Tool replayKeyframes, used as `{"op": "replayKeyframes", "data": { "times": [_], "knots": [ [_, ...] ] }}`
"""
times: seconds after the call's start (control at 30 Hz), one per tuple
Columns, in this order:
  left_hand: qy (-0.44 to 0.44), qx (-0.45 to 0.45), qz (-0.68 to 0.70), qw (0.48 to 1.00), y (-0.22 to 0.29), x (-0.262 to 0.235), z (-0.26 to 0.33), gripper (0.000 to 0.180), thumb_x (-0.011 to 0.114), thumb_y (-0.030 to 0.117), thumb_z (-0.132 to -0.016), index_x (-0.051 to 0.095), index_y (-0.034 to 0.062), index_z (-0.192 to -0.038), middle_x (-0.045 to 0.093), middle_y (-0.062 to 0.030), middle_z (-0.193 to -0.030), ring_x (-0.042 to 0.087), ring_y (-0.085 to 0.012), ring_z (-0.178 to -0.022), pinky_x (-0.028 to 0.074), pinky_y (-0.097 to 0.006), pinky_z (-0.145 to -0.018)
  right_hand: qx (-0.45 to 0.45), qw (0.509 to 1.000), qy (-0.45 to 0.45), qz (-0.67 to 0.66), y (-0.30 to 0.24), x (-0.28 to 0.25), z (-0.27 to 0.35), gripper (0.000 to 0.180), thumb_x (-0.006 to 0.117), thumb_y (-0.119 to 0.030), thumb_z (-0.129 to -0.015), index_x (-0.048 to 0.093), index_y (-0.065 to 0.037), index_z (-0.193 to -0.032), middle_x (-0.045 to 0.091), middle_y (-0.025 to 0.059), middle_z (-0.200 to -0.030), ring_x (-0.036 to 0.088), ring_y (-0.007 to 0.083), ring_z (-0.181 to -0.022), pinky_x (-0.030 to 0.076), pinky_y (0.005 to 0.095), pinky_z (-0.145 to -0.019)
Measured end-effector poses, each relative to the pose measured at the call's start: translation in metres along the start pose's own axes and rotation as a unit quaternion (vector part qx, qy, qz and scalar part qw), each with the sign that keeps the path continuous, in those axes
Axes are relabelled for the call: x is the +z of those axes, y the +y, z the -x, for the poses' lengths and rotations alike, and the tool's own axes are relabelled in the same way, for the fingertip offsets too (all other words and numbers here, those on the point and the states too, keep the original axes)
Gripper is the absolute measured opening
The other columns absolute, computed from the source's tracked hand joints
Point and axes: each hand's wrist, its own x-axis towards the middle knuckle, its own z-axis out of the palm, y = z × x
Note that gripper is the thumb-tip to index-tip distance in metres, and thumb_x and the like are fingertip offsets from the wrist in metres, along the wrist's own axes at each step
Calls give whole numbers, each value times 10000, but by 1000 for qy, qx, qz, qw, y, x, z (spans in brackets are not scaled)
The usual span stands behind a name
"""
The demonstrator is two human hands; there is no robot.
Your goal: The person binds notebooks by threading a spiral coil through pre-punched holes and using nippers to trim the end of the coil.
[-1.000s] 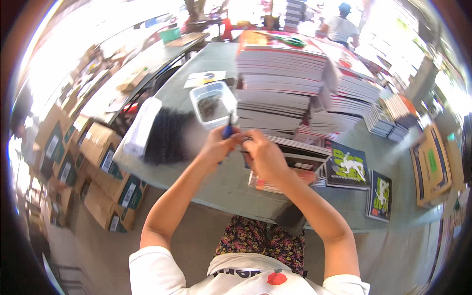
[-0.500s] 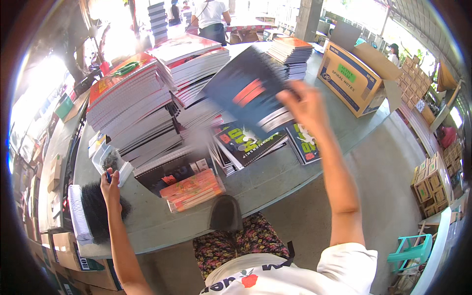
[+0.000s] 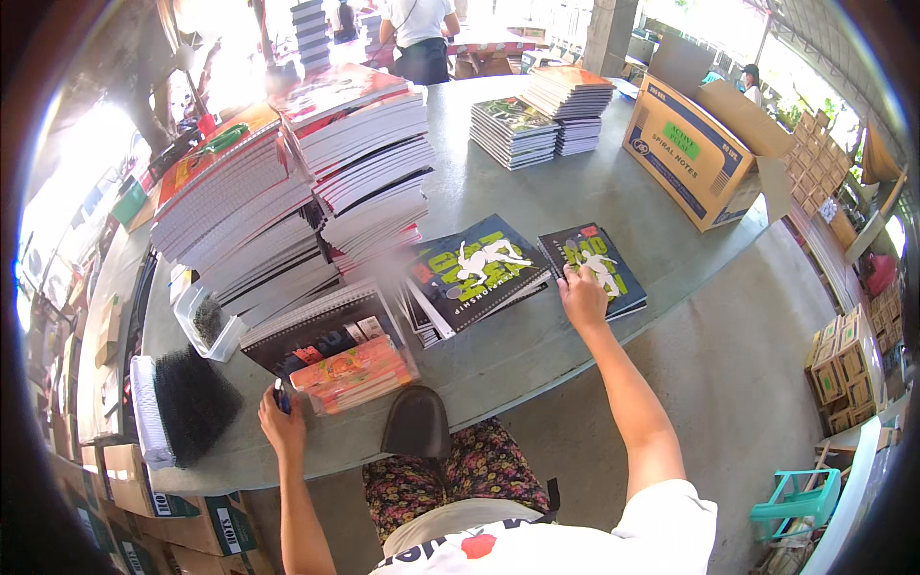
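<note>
Right hand [image 3: 583, 295] down from mid-air, where it swung a dark notebook, onto a notebook stack [image 3: 618, 278] at three o'clock from view centre; fingers laid on the cover, can't tell whether they grip. Left hand [image 3: 283, 422] shifted from the clear tub [image 3: 228, 337] to just beside an orange pack [image 3: 359, 376], on its eight o'clock side; curled round a small blue tool [image 3: 281, 398]. Second notebook stack [image 3: 484, 264] at the first's nine o'clock. Cardboard box [image 3: 685, 151] at two o'clock on the tabletop [image 3: 513, 369].
</note>
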Motion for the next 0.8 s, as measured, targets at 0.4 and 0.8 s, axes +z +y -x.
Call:
{"op": "replayKeyframes", "data": {
  "times": [0.4, 0.8],
  "knots": [
    [42, -20, -124, 991, 28, 9, 23, 457, 648, 326, -805, 550, 82, -1179, 519, -128, -1169, 422, -327, -1143, 309, -446, -962, -156, 962, 72, -213, -65, -75, -13, 316, 538, -295, -895, 614, -48, -1076, 597, 120, -1040, 567, 295, -963, 447, 386, -819],
    [29, 19, -66, 997, 32, -5, 33, 352, 553, 343, -887, 605, 76, -1110, 544, -127, -1111, 456, -315, -1095, 316, -443, -944, -215, 935, -61, -276, -82, -59, -14, 149, 614, -101, -813, 643, -74, -957, 654, 99, -939, 602, 278, -885, 445, 384, -819]
  ]
}}
